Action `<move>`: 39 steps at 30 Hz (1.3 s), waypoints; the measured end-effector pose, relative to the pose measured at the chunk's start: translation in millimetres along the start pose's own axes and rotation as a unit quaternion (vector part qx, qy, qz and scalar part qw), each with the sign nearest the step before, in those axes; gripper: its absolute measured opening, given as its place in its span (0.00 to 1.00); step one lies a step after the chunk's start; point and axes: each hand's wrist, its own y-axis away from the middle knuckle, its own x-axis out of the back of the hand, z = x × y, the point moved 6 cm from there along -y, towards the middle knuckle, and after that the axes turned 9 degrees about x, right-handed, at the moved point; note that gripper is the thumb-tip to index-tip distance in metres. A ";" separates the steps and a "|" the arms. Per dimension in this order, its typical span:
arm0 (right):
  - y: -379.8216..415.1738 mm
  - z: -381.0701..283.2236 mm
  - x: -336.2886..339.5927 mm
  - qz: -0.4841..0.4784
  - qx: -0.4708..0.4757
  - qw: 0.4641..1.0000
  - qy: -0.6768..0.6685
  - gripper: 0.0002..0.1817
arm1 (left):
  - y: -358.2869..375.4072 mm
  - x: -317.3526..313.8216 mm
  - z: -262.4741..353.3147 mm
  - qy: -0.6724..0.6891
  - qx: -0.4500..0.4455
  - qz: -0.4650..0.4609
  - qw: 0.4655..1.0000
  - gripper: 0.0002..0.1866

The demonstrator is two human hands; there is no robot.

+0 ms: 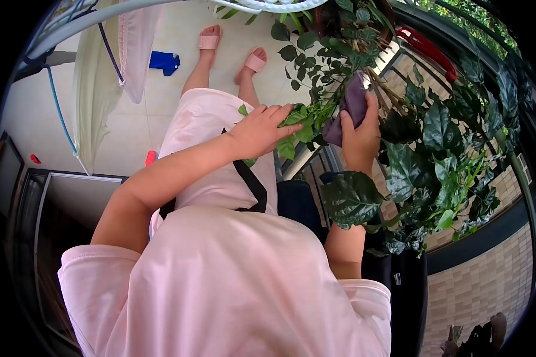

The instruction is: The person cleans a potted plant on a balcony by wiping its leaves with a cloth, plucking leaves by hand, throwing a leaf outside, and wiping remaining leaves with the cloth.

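Note:
My left hand (262, 128) rests on a bunch of small green leaves (304, 122), its fingers spread under and along them. To its right, my right hand (360, 134) grips a purple cloth (348, 107) and presses it against the foliage of a leafy potted plant (435, 154). A large dark leaf (351, 199) hangs over my right forearm. I wear a pink top, and my feet in pink sandals (232, 50) stand on the pale tiled floor.
A metal railing (411, 65) runs just behind the plant, with a brick wall below. A blue object (164, 61) lies on the floor by hanging pale cloth (95, 83). A dark pot (327, 18) sits higher up.

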 end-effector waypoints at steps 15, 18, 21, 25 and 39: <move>16.5 -9.4 -53.2 -0.011 0.005 0.996 0.093 0.29 | 7.5 12.9 -33.7 0.274 0.023 -0.057 0.960 0.26; 19.1 -10.9 -56.2 -0.036 0.011 0.987 0.155 0.31 | 0.7 23.1 -46.7 0.339 0.077 -0.036 0.937 0.17; 20.1 -11.7 -53.8 -0.050 0.007 0.983 0.175 0.32 | -21.4 64.1 -51.6 0.297 0.091 0.115 0.944 0.09; 23.7 -13.6 -53.6 -0.046 0.015 0.991 0.127 0.32 | -74.9 100.1 -28.9 0.320 0.080 0.223 0.917 0.09; 53.1 16.4 -67.4 -0.004 0.045 0.997 -0.068 0.32 | -117.5 -1.4 -43.6 0.621 0.413 -0.059 0.664 0.51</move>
